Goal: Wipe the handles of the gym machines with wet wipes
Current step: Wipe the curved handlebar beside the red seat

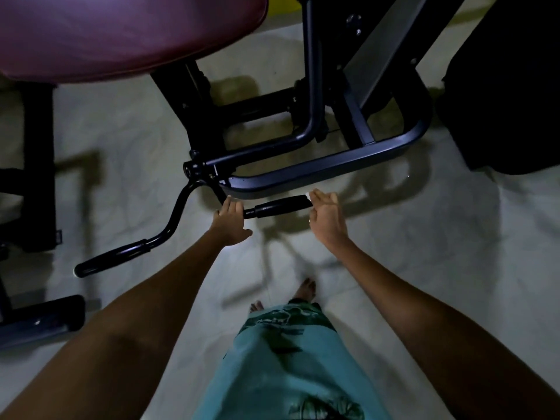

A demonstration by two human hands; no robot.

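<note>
The left hand (231, 221) clamps the bar beside the near grip (283, 204), steadying it. The right hand (325, 218), fingers straight, presses a white wipe (308, 195) against the grip's end. Next, I judge, comes rubbing along the grip toward the left hand.

a dim gym: padded seat (127, 34), steel machine frame (318, 168).

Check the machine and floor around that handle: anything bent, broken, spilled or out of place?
Nothing stands out. Both black grips, the frame and the pale floor look intact and dry, though the dim light hides detail.
</note>
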